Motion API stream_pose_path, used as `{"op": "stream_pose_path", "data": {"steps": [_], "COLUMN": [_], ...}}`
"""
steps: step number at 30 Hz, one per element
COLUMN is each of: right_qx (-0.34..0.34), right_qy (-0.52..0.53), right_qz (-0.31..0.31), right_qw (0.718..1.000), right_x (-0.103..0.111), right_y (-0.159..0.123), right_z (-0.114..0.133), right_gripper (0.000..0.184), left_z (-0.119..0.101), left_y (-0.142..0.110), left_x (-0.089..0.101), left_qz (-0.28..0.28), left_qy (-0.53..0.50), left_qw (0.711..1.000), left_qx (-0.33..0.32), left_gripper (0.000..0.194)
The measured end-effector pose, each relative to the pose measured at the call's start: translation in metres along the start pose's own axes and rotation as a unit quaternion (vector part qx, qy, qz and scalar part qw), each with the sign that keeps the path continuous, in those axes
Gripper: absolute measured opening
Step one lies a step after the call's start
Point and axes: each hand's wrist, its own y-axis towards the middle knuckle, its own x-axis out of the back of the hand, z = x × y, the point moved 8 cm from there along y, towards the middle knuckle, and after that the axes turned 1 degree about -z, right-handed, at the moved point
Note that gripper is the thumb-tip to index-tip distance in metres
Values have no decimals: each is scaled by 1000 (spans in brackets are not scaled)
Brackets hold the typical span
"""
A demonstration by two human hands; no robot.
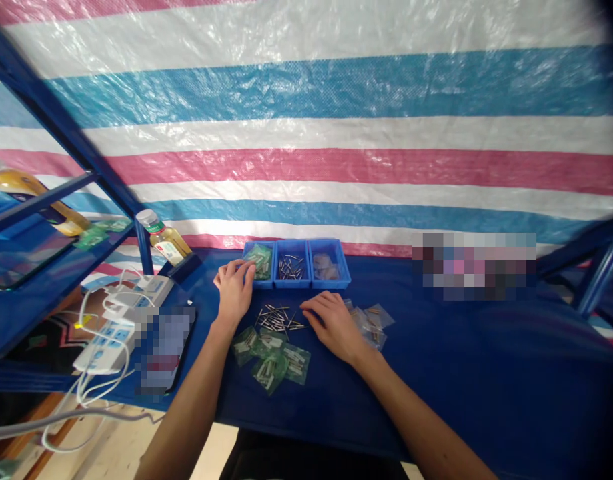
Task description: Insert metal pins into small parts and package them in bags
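My left hand [235,287] rests at the left compartment of a blue parts bin [311,284], fingers loosely bent over its edge beside the green plastic packets [260,260] inside. Whether the fingertips touch a packet is hard to see. My right hand [332,325] lies on the table, palm down, thumb and fingers apart, holding nothing visible. To its left is a loose pile of thin metal pins [277,319]. Clear small bags [373,323] with pieces inside lie partly behind its wrist. Several green packets [272,360] of short metal pieces lie between my forearms.
The bin's middle compartment holds metal pins [291,267], the right one clear bags [325,268]. On the left are a phone [167,350], white power strips [109,340] with cables, and a bottle [167,241]. A blue frame post [119,200] and striped sheet [336,167] bound the blue table [461,373].
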Motion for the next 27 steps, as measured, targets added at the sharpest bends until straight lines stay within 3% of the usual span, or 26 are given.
{"op": "stream_pose_path", "data": {"steps": [5, 9, 27], "right_qx": [15, 17, 7], "right_qy": [-78, -139, -179], "right_qz": [54, 85, 94], "right_qw": [995, 987, 979], "right_x": [-14, -26, -50], "right_y": [7, 15, 28], "right_z": [12, 17, 18], "right_gripper": [22, 22, 7], "left_z": [-14, -24, -30], "left_y": [3, 7, 4], "left_x": [6, 1, -3], "left_qz": [-28, -7, -20], "left_qy": [3, 3, 19], "left_qw": [997, 992, 991], "left_qx": [-73, -129, -128], "left_gripper": [38, 33, 29]}}
